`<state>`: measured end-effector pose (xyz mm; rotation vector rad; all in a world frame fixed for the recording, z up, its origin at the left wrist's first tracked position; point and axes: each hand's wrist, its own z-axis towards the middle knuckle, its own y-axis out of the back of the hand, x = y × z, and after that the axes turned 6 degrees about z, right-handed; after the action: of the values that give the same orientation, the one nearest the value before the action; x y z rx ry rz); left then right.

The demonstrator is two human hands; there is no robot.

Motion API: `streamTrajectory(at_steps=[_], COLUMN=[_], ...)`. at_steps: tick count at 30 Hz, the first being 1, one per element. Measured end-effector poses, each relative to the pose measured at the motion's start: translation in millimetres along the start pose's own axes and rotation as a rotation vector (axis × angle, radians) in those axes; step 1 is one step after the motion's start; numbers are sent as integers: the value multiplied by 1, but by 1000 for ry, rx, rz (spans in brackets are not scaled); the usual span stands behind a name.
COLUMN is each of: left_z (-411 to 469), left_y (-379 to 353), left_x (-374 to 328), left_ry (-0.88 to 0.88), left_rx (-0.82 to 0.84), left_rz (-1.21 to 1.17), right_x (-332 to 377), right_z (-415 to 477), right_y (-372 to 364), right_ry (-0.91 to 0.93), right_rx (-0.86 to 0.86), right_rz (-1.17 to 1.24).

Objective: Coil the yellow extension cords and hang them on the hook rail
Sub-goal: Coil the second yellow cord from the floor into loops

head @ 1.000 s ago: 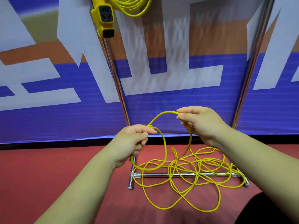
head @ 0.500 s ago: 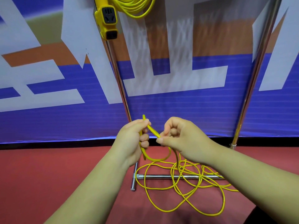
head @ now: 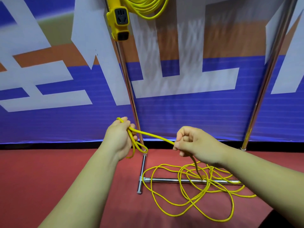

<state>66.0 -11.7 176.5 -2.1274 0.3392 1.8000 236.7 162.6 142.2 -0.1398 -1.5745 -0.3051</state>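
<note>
Both the left hand (head: 120, 137) and right hand (head: 195, 143) grip the cord (head: 154, 136); loops by the stand (head: 189, 180) may snag its base.

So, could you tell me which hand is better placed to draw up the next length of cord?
The right hand, likely: it pinches the yellow cord on the run leading down to the loose slack, while the left hand grips the coiled loops.
</note>
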Motion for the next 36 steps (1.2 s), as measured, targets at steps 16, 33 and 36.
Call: streamTrajectory(at_steps=[16,33,36], left_z=[-5,-24,-21], left_y=[7,-14,-5], left_x=[30,-18,-28], left_ry=[250,-14,-22], left_rx=[251,448,475], left_rz=[849,-342,-477], right_x=[1,-7,-9], right_z=[-8,2,2], right_y=[-18,-10,-9], right_ry=[62,17,-14], right_rx=[113,74,202], right_rz=[-165,-46,-41])
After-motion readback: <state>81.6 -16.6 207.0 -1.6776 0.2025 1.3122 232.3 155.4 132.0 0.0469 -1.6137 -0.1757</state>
